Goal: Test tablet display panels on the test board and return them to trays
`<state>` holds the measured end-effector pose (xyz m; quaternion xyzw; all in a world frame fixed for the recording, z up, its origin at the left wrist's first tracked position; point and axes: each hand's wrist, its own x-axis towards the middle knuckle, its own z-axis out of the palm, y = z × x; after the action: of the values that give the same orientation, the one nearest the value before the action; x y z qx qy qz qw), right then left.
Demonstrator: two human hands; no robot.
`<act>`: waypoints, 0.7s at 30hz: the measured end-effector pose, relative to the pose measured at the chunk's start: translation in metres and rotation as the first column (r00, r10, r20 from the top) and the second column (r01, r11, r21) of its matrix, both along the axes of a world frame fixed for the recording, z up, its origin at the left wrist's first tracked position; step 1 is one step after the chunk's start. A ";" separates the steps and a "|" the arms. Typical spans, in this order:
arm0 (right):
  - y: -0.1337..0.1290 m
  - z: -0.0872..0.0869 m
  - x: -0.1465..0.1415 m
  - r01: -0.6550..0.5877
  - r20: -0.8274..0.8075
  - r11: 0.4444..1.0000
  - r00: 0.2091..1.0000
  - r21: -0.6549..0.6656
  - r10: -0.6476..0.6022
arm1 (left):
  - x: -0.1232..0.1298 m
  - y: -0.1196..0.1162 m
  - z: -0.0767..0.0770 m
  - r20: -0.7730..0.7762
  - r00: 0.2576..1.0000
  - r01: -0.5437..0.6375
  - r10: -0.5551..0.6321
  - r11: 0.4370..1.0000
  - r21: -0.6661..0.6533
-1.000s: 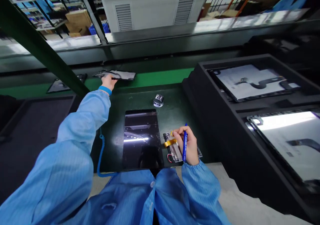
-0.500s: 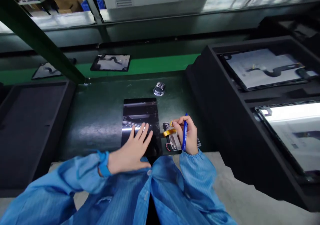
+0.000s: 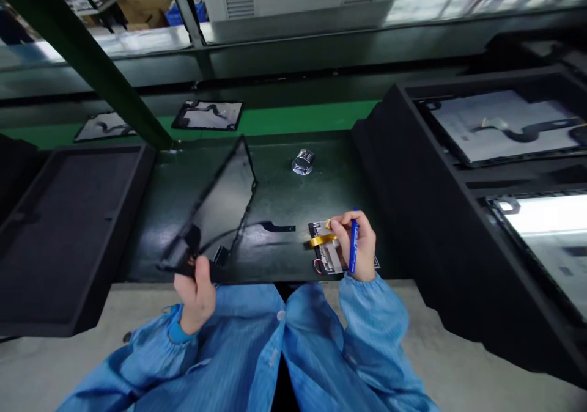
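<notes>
My left hand (image 3: 197, 296) is closed on the near corner of a tablet screen panel (image 3: 227, 201), which is tilted up off the bench with its grey back showing. A black flex cable (image 3: 278, 227) trails from the panel to the right. My right hand (image 3: 364, 250) is closed around a blue marker (image 3: 353, 247) held upright. Its thumb and forefinger are at a small yellow tab (image 3: 328, 224) on the far edge of a circuit board (image 3: 334, 258). Gold tape (image 3: 323, 239) crosses the board, and a thin red wire (image 3: 317, 266) curls at its left.
A shiny metal cap-like piece (image 3: 303, 162) sits on the dark green bench (image 3: 275, 186). Black foam trays stand at left (image 3: 73, 216) and right (image 3: 385, 155), the right one bearing screen panels (image 3: 499, 125). Two more panels (image 3: 208, 115) lie on the green strip behind, past a slanting green post (image 3: 92, 57).
My left hand was spread flat on the dark face of the panel; now it grips the panel, lifted, tilted and moved left. My right hand stays at the board with the marker.
</notes>
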<state>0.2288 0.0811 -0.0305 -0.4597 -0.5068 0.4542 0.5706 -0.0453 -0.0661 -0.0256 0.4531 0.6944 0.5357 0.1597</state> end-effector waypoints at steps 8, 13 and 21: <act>-0.001 0.003 0.001 0.009 0.029 1.000 1.000 -0.017 -0.008 | 0.055 0.023 0.006 0.572 0.802 -0.105 0.171 0.984 -0.146; -0.002 0.003 0.000 0.010 0.031 1.000 0.999 -0.023 -0.010 | 0.062 0.008 0.020 0.877 0.468 0.143 0.111 0.970 -0.199; -0.003 0.005 -0.002 0.006 0.032 0.999 0.999 -0.032 -0.005 | -0.009 0.034 0.055 0.691 0.615 0.776 -0.380 0.449 -0.443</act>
<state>0.2271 0.0778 -0.0253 -0.4771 -0.5073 0.4535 0.5563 -0.0538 -0.0322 0.0295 0.4159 0.5677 0.2266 0.6733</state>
